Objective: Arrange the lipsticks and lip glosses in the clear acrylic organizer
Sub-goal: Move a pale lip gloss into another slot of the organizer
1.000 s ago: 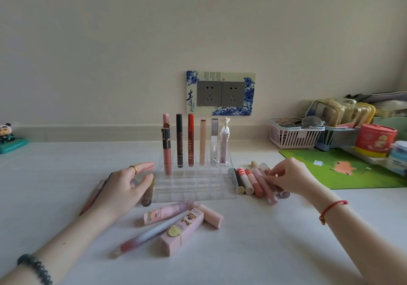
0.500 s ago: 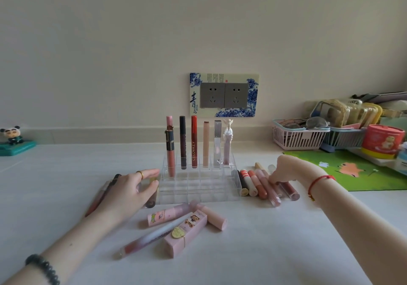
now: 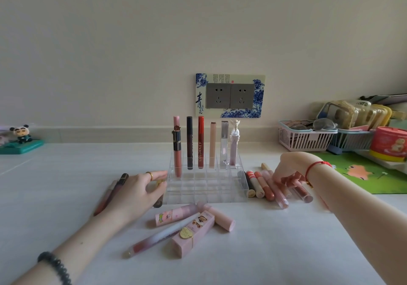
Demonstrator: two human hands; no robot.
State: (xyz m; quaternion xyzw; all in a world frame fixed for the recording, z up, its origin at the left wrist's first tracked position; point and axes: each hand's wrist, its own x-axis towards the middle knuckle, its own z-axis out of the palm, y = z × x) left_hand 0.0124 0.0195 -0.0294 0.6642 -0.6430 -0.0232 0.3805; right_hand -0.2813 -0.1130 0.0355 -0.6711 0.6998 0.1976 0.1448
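Note:
The clear acrylic organizer [image 3: 204, 191] stands mid-table, with several tubes [image 3: 200, 143] upright in its back row. My left hand [image 3: 134, 193] rests at its left wall, index finger touching the corner, over a dark-tipped tube [image 3: 157, 203] and two slim tubes [image 3: 111, 194]. Right of the organizer lies a row of lip glosses [image 3: 259, 186]. My right hand [image 3: 286, 171] reaches down onto it and pinches a pink tube [image 3: 293, 182]. A pink box [image 3: 193, 234], a long frosted tube [image 3: 157, 238] and two pink tubes [image 3: 174, 215] lie in front.
At the back right stand a pink basket [image 3: 306, 140], a blue basket [image 3: 352, 142] and a red tin [image 3: 388, 144], behind a green mat [image 3: 370, 179]. A panda figure [image 3: 21, 138] sits far left. A wall socket [image 3: 230, 95] is behind the organizer.
My right hand has shifted right along the row of lip glosses and its fingers have curled onto a pink tube. My left hand has stayed beside the organizer.

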